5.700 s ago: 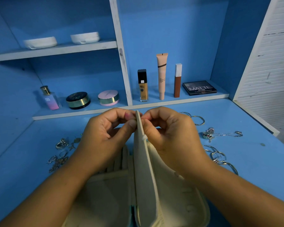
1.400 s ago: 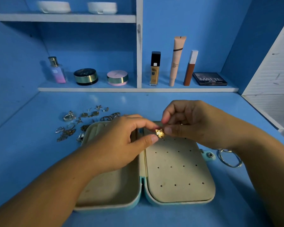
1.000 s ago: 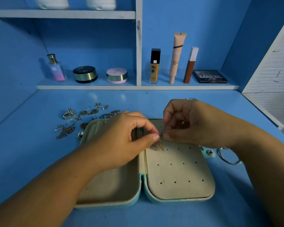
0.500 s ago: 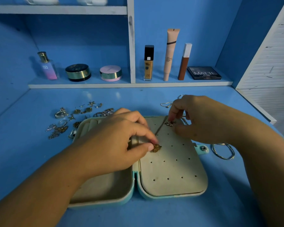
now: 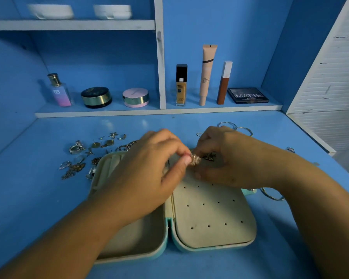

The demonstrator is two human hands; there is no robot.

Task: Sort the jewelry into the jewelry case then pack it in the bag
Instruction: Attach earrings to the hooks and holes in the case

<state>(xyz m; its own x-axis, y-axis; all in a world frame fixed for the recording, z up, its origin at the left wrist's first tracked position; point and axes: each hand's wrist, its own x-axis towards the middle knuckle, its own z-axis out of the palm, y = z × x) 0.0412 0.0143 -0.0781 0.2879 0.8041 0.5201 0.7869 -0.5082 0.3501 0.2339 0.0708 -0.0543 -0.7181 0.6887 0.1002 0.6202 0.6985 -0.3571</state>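
A teal jewelry case [image 5: 212,224] with a cream lining lies open on the blue desk, its right half a panel dotted with small holes. My left hand [image 5: 149,170] pinches a small gold earring [image 5: 194,159] over the top of that panel. My right hand [image 5: 228,160] meets it there, fingertips curled on the same earring. Another dark earring [image 5: 209,157] sits on the panel just behind. Several loose earrings and rings [image 5: 83,156] are scattered left of the case. No bag is in view.
Silver bangles [image 5: 235,126] lie behind my right hand and another hoop [image 5: 272,195] right of the case. On the shelf at the back stand a perfume bottle [image 5: 59,90], two compacts [image 5: 96,97], foundation tubes [image 5: 207,74] and a palette [image 5: 247,95]. A white slatted panel [image 5: 330,81] borders the right.
My left hand lifted the gold earring off the panel's middle and carried it up toward the top; my right hand came in to meet it. The camera tilted slightly.
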